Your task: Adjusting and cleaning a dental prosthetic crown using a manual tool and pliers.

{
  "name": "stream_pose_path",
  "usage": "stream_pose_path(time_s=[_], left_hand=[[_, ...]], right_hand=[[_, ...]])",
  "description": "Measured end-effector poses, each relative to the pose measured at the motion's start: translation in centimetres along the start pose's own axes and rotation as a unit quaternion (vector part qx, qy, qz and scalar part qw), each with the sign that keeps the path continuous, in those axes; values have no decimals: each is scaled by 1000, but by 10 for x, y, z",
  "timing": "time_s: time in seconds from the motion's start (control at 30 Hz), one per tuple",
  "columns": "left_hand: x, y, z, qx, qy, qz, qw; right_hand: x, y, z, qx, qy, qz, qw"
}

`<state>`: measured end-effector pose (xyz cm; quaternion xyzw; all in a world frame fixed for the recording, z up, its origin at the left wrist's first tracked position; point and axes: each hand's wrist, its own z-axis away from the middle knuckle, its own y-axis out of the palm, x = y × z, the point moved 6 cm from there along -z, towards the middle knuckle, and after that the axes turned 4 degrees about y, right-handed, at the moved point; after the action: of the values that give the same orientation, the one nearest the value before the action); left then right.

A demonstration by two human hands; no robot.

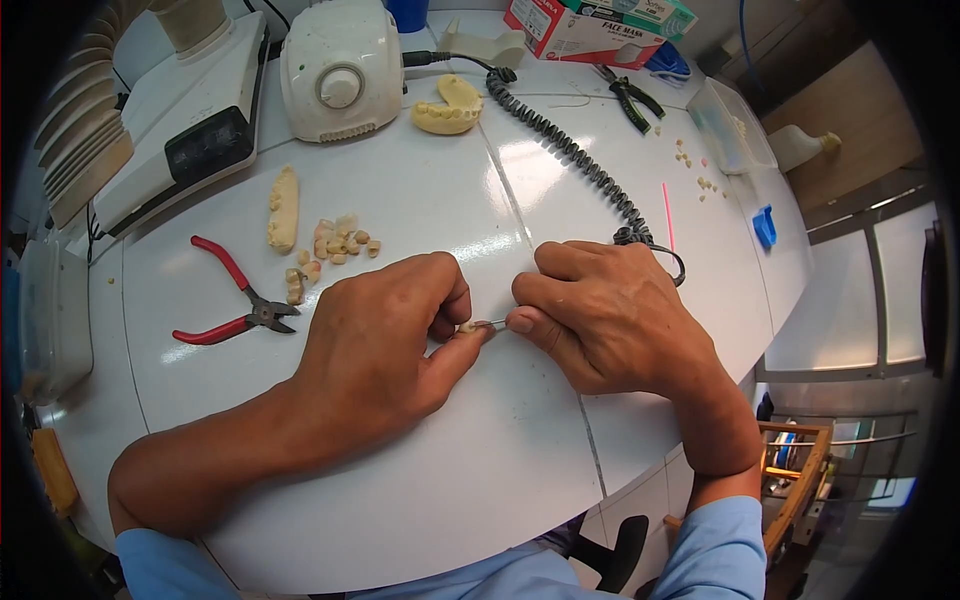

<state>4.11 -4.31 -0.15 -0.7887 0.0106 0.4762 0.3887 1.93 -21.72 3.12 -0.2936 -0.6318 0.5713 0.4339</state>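
Note:
My left hand (385,340) has its fingers curled and pinched on a small pale tooth-like piece (465,330) near the middle of the white table. My right hand (600,315) is closed round a tool, mostly hidden, with a thin metal shank (496,323) reaching to that piece. A coiled black cord (590,170) runs to this hand. Loose tooth-coloured pieces (335,238) lie above my left hand, beside a long cream block (282,208). Red-handled cutters (240,310) lie to the left.
Along the back are a white machine with hose (170,120), a control unit (340,75), a yellow cast (445,118) and mask boxes (590,28). Black pliers (628,98), a clear tub (730,125) and a blue item (765,226) sit right. Another tub (60,320) stands at left.

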Motion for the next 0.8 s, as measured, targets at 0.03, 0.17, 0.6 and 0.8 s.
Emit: stream_pose_path(time_s=[0.03,0.17,0.6,0.8], left_hand=[[0,0,0,0,0,0,1000],[-1,1,0,5,1,-6,1000],[1,1,1,3,1,2,1000],[0,1,1,3,-1,2,1000]], right_hand=[[0,0,0,-3,-1,1,1000],[0,0,1,10,-1,10,1000],[-2,-1,1,-2,1,-8,1000],[-1,1,2,5,12,4,1000]])
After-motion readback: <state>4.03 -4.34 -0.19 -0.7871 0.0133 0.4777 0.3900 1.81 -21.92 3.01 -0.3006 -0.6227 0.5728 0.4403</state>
